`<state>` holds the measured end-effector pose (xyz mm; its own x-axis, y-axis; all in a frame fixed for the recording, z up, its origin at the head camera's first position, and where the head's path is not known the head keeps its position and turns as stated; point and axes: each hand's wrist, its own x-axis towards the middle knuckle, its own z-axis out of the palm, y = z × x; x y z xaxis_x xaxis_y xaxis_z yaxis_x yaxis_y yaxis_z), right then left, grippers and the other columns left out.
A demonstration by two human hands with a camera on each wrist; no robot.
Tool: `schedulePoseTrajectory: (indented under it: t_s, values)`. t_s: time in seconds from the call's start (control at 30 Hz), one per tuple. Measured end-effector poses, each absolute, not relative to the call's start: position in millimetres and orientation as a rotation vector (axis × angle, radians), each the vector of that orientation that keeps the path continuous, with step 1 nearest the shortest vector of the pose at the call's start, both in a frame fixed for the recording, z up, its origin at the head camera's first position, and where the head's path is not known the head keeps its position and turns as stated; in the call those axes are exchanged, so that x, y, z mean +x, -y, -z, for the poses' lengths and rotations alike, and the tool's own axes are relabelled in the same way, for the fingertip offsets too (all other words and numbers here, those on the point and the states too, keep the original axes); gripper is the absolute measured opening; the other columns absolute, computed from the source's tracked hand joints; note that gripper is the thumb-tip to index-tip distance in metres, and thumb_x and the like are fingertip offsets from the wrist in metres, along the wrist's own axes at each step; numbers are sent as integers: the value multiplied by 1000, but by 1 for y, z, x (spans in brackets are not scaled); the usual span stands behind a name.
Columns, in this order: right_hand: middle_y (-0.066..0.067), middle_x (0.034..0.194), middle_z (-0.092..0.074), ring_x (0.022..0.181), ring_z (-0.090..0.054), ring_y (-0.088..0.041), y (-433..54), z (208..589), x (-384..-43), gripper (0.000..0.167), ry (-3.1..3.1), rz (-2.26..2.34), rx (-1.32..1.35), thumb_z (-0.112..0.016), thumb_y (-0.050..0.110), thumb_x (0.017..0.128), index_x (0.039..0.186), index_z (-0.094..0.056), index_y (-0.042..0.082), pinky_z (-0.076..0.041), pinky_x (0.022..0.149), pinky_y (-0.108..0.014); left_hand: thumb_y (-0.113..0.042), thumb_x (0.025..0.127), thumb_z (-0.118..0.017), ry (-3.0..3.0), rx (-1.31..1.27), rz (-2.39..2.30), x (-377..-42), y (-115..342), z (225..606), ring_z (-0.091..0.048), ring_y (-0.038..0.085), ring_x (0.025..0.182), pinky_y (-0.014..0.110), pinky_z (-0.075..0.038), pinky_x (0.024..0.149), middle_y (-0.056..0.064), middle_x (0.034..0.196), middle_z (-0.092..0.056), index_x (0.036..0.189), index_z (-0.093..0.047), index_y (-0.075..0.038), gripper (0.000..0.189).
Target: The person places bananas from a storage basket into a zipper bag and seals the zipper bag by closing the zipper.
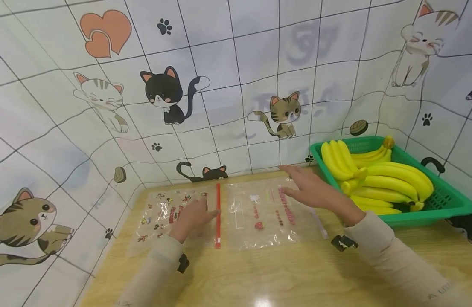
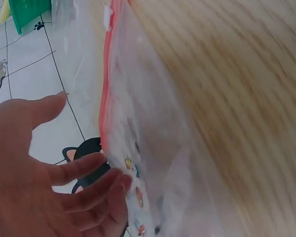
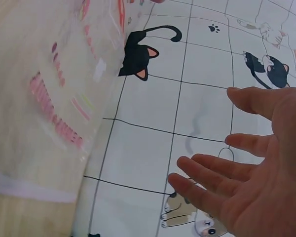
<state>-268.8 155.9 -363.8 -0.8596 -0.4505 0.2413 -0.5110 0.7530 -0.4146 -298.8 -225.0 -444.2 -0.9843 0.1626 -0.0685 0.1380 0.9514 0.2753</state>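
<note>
Two clear plastic bags flat on a pale wood-grain table, thin film, creased and shiny. Left bag: red zip strip down its 3 o'clock side, small cartoon figures, red lettering too blurred to read. Right bag, at 3 o'clock from it: strawberry print, pink lettering, illegible, and a pale zip strip partly covered. Left hand over the left bag's 3 o'clock half, fingers loosely bent and slightly parted, thumb out; whether the fingertips touch film, cannot tell. Right hand above the right bag's 2 o'clock corner, fingers spread, thumb well off, gripping nothing. Green plastic basket, perforated sides, at 2 o'clock from the right bag; smooth curved yellow bananas in bunches, lower ones partly hidden. Right sleeve beige, its lettering only partly legible, first letter "A". Cat-printed sheet beyond, at 12 o'clock, grid lines wavy.
</note>
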Motion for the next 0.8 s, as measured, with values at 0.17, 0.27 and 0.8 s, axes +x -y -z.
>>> schedulePoseTrajectory:
  t_s: [0.17,0.27,0.8]
  values:
    - [-25,152,-51,124,-63,-41,-151,386,-270,63,2784,-881,784,-62,29,103,155,-39,0,-55,100,-57,-63,91,-65,-2931,74,-389,-300,219,454,-52,21,67,34,-38,59,6,81,-58,94,-64,-5,58]
    - [-25,147,-56,120,-66,-43,-150,394,-270,60,2780,-953,785,-62,29,104,152,-43,-1,-59,94,-54,-64,89,-68,-2912,8,-380,-301,216,457,-51,21,62,34,-38,58,6,80,-56,89,-62,-7,57]
    - [-25,138,-62,117,-68,-38,-145,416,-269,53,2817,-1128,773,-62,24,103,149,-47,2,-60,94,-50,-25,94,-47,-2979,63,-590,-308,213,451,-47,18,57,31,-34,50,2,68,-53,77,-61,-11,25]
